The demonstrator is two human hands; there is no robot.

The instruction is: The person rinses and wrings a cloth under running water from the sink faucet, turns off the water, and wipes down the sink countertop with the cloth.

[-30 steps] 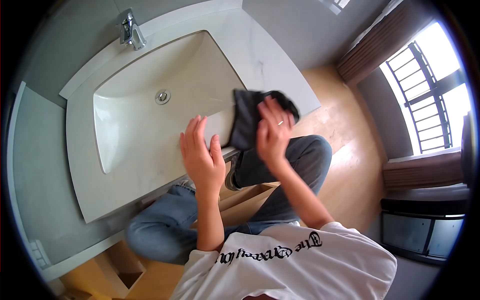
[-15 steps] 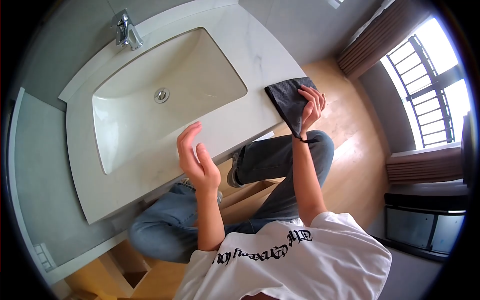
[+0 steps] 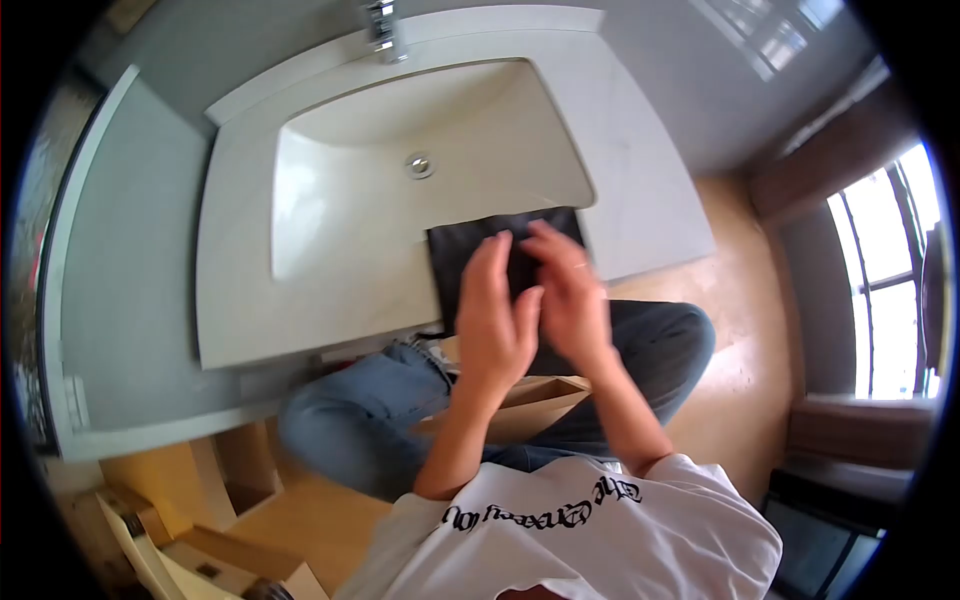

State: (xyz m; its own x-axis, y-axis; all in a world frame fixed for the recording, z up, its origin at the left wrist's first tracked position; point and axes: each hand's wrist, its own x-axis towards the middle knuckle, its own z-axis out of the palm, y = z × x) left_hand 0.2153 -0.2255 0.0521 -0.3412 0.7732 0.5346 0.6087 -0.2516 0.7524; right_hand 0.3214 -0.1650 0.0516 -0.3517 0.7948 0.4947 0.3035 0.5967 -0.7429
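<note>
A dark grey cloth point(image 3: 452, 262) is spread flat across the sink's front rim and the counter's front strip, its lower right part hidden behind my hands. Over its middle is my left hand point(image 3: 495, 320), open, with the fingers extended upward and the thumb apart. My right hand point(image 3: 575, 300) is over the cloth's right half, fingers outstretched and somewhat blurred by motion. Whether either palm presses on the fabric cannot be made out. Behind the cloth lies the white sink basin point(image 3: 340, 200) with a round metal drain point(image 3: 420, 165).
A chrome faucet point(image 3: 384, 35) rises behind the basin, set in a pale marbled countertop point(image 3: 650, 190). Below the counter are my bent knees in jeans point(image 3: 350, 415) and a wooden drawer or box point(image 3: 530, 400). A glass panel point(image 3: 130, 260) stands left; a barred window point(image 3: 890, 270) is right.
The cloth has moved left from the counter's right end to the sink's front rim, along with my right hand. My hands are now close together. The view has shifted, too.
</note>
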